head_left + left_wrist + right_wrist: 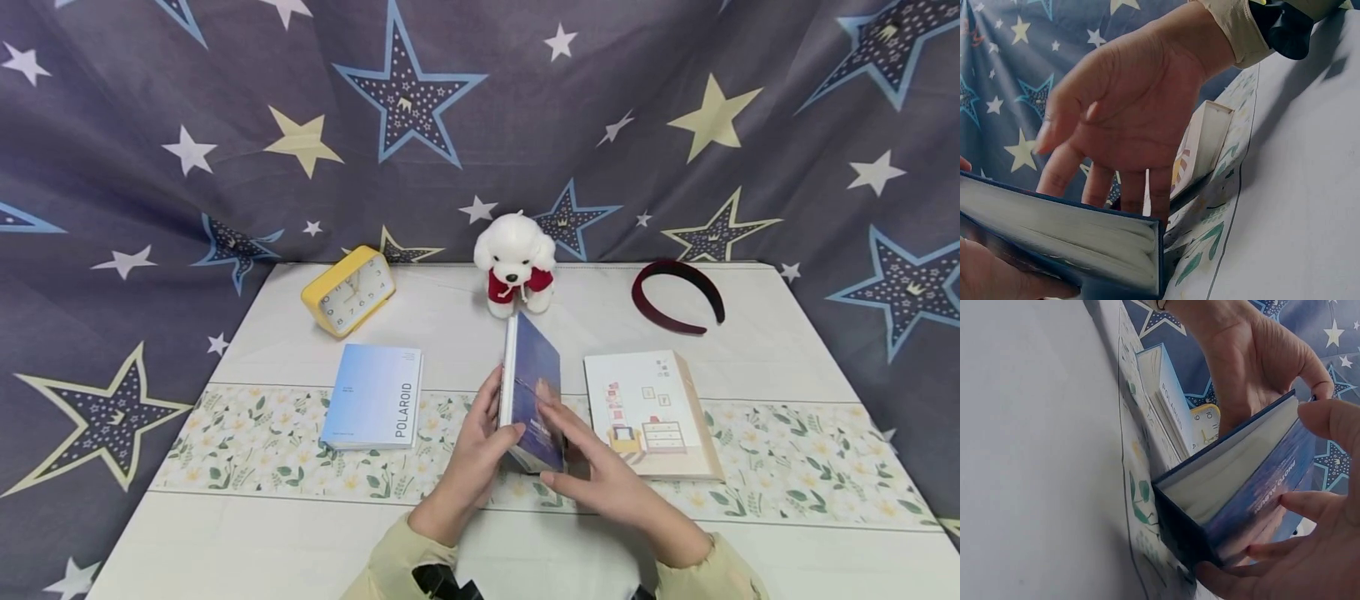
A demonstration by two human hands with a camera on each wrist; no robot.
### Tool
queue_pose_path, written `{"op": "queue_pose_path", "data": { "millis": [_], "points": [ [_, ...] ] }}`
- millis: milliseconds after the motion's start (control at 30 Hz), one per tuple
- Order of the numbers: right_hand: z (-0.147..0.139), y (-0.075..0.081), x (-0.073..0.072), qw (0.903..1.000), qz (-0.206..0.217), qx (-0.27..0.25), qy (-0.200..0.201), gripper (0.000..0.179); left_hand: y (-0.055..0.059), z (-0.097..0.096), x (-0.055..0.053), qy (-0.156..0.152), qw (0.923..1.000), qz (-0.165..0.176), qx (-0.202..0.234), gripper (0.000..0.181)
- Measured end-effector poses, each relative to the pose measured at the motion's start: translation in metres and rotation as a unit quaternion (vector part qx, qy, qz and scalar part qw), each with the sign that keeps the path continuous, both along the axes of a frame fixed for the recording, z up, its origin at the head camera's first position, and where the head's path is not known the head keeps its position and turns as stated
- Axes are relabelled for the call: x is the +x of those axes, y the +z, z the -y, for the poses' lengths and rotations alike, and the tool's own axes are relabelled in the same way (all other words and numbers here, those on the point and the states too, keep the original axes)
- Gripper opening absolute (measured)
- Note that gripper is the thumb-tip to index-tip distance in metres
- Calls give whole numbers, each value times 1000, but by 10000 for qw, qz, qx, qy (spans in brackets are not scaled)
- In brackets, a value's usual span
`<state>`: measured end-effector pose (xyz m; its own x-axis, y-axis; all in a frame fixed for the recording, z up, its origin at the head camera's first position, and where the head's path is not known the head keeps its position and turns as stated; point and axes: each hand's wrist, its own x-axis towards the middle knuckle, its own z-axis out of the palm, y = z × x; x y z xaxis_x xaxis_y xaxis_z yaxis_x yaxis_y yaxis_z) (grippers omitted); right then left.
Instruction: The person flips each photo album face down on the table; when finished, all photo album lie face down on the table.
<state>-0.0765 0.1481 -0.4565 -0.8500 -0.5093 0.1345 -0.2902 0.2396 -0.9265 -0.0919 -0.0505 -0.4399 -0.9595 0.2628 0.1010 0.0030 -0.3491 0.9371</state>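
Note:
A dark blue photo album (536, 400) stands on edge over the table's middle, slightly tilted, its white pages (1054, 231) showing between the covers. On its left side, my left hand (472, 450) grips it, thumb along the near edge; most of those fingers are hidden behind it. My right hand (611, 479) lies against the purple-blue cover with its fingers spread and fairly straight. In the left wrist view, the right thumb is apart from the album. The right wrist view shows the right fingertips (1297, 503) touching the cover by its lettering.
Left of the hands lies a pale blue POLAROID album (375, 396), with a yellow clock (348, 292) behind. A white plush dog (515, 258) sits at the back. Right stand an illustrated album (637, 400), lying flat, and a dark red headband (667, 321). A starry curtain (600, 100) hangs behind.

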Motion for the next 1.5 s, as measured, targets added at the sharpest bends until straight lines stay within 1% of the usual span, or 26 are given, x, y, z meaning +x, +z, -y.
{"op": "queue_pose_path", "data": {
  "millis": [100, 200, 400, 600, 733, 933, 1000, 1067, 1133, 1233, 1300, 1333, 1500],
  "points": [
    [0, -2, -1, 9998, 93, 48, -142, 74, 2, 0, -1, 205, 9998, -78, 34, 79],
    [-1, -2, -3, 9996, 168, 13, -215, 75, 2, 2, -1, 283, 9995, -133, 22, 76],
    [-2, 0, -4, 9989, 309, 124, -344, 74, 1, 7, -3, 295, 9995, -104, -92, 72],
    [-1, 1, -6, 9968, 41, 585, -545, 75, 0, 13, -5, 248, 9996, -42, -98, 67],
    [-2, 1, -8, 9943, 62, 811, -689, 74, -4, 17, -6, 227, 9996, 82, -121, 64],
    [-1, -1, -11, 9895, 221, 1161, -834, 70, -9, 21, -9, 291, 9977, 303, -535, 57],
    [-1, -1, -11, 9888, 227, 1202, -851, 70, -11, 21, -9, 349, 9963, 300, -732, 59],
    [0, -2, -11, 9889, 229, 1189, -859, 69, -13, 21, -10, 398, 9944, 220, -956, 62],
    [0, -2, -11, 9886, 197, 1194, -893, 69, -15, 22, -10, 473, 9908, 100, -1260, 67],
    [0, -2, -11, 9877, 110, 1259, -925, 67, -17, 23, -9, 618, 9819, -99, -1785, 74],
    [0, -3, -10, 9861, 5, 1357, -963, 66, -18, 25, -9, 734, 9737, -134, -2150, 80],
    [0, -3, -10, 9852, -44, 1410, -970, 65, -18, 25, -9, 794, 9682, -130, -2368, 83],
    [0, -4, -8, 9819, -205, 1595, -1002, 64, -21, 30, -8, 867, 9444, 60, -3170, 99]
  ]
}}
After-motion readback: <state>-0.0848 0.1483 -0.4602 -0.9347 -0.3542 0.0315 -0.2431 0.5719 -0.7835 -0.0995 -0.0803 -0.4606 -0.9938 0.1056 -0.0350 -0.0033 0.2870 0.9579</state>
